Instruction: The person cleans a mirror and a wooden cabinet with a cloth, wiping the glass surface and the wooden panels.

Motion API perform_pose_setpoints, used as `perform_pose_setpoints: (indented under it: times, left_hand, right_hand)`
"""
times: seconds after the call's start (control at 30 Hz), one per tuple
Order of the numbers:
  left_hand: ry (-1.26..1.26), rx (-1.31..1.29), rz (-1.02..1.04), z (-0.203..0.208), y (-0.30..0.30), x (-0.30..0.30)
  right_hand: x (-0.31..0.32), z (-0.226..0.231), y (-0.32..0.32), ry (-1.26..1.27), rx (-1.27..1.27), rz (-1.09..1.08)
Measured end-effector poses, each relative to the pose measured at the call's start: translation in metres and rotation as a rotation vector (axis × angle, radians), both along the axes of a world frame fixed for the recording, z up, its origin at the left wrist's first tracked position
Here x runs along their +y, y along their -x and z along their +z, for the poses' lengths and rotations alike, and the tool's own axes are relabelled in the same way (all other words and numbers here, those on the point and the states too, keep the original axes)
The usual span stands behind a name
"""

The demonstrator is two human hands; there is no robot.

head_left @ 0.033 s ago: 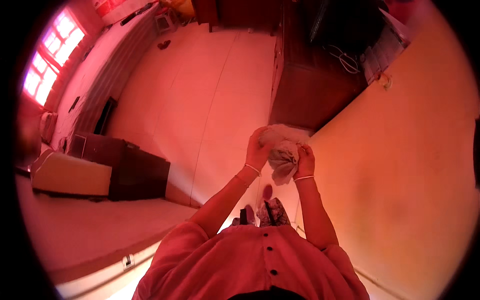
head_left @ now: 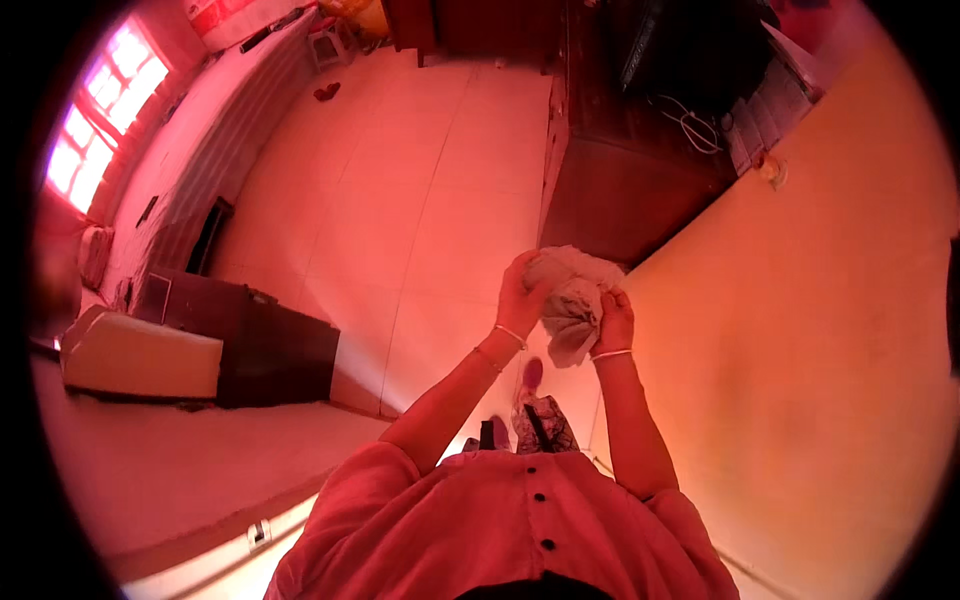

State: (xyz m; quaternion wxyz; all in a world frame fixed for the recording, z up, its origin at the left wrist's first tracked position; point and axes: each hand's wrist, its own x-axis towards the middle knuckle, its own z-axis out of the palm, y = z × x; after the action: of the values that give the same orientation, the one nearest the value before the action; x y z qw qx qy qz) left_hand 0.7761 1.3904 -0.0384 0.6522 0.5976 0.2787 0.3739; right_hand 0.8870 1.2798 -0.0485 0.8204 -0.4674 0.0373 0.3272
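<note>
Between my hands, out in front of my body, hangs a crumpled pale cloth (head_left: 572, 295), with gathered folds drooping below. My left hand (head_left: 518, 298) is closed on its left edge, the fingers partly hidden by the fabric. On the other side, my right hand (head_left: 615, 322) pinches the cloth near the bunched folds. A thin bracelet circles each wrist. Whether the cloth is a garment or a plain piece of fabric cannot be made out.
Beyond the cloth stands a dark wooden cabinet (head_left: 640, 190) with a pale cable (head_left: 690, 125) on top. A yellowish wall (head_left: 790, 330) runs along my right. Dark box-like furniture (head_left: 280, 345) stands at left, a small stool (head_left: 328, 45) far off. My foot (head_left: 533, 374) shows on the tiled floor (head_left: 400, 200).
The cloth and both hands have shifted very slightly, and the hanging folds sit a little higher. My foot appears slightly farther forward. Both hands keep their hold.
</note>
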Motion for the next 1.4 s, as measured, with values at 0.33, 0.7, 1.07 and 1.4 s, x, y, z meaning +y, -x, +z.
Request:
perform_pose_setpoints:
  times: [0.33,0.7,1.07,1.4]
  left_hand:
    - [-0.546,0.121,0.161,0.068,-0.159,0.166]
    - [-0.671,0.298,-0.046,0.002,-0.279,0.243]
    - [-0.518,0.161,-0.163,-0.03,-0.302,0.296]
    - [-0.417,0.233,-0.382,-0.014,-0.377,0.407]
  right_hand:
    - [0.195,0.071,-0.164,-0.092,-0.166,-0.067]
    - [0.25,0.072,-0.248,0.991,-1.541,-0.281]
    - [0.34,0.032,-0.268,1.1,-1.618,0.315]
    - [0.442,0.045,-0.332,1.214,-1.55,0.209]
